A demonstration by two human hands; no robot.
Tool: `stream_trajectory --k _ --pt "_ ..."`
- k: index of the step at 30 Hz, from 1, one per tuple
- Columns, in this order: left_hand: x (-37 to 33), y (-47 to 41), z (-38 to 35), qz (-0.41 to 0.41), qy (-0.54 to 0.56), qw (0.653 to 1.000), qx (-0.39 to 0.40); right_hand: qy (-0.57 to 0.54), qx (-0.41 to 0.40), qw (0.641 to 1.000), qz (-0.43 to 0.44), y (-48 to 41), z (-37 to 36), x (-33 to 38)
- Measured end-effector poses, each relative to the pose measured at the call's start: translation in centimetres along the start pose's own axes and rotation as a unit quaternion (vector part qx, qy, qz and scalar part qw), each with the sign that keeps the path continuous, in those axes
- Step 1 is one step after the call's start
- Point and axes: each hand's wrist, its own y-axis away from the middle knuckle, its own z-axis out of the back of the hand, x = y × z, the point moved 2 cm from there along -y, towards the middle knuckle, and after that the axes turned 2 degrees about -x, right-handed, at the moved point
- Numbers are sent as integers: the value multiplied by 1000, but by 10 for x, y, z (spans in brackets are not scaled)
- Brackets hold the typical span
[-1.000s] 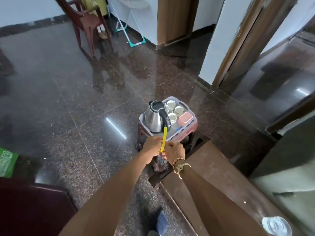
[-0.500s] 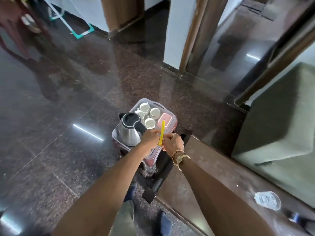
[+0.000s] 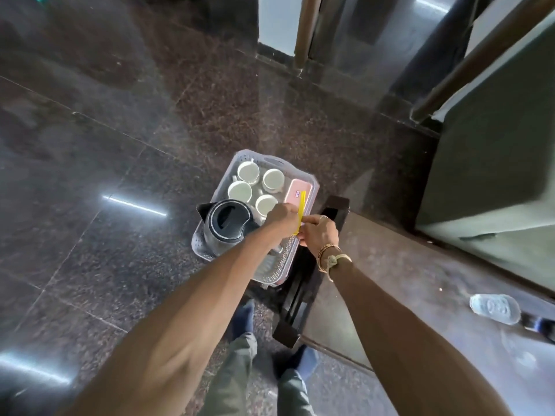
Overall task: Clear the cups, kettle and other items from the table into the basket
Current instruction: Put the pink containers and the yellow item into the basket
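Presently, on the dark granite floor (image 3: pixel 120 145), beside the end of a brown table (image 3: pixel 420 280): one pale perforated plastic basket (image 3: pixel 280 270), loaded; what it stands on is hidden beneath it.

Contents of the basket:
- four white cups (image 3: pixel 247 171), mouths up, clustered two by two at the far end;
- one steel kettle (image 3: pixel 228 225) with a black lid, upright at the near left, just beside the nearest cup;
- one pink case (image 3: pixel 295 192), flat and rectangular, lying along the right wall beside the cups.

Hands, both over the basket's right half:
- the left hand (image 3: pixel 280 219) and the right hand (image 3: pixel 319 232), fingers curled, meet on one thin yellow strip (image 3: pixel 301 205); each pinches its lower part;
- the strip stands nearly upright between them, its top end over the pink case;
- the right wrist carries a gold bracelet (image 3: pixel 326 250) and a pale cord band; a ring shows on one right finger.

Table top: one clear plastic container (image 3: pixel 494 307) lying flat, well apart from the hands, towards the right edge of view; a dark object, partly cut off, lies just beside it.

Surroundings:
- grey-green cushioned seat (image 3: pixel 495 160) beyond the table;
- the person's grey-green trouser legs and blue socks (image 3: pixel 244 316) on the floor below the arms;
- white wall and wooden door frame (image 3: pixel 301 31) on the far side.
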Motion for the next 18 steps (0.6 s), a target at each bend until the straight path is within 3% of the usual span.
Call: stream_trajectory --k 10,18 --pt "6 -38 -19 70 -131 987 68 22 7 998 -53 -29 -23 -30" --pt "8 -44 -23 68 -212 963 149 53 26 995 -75 -38 -36 -49"
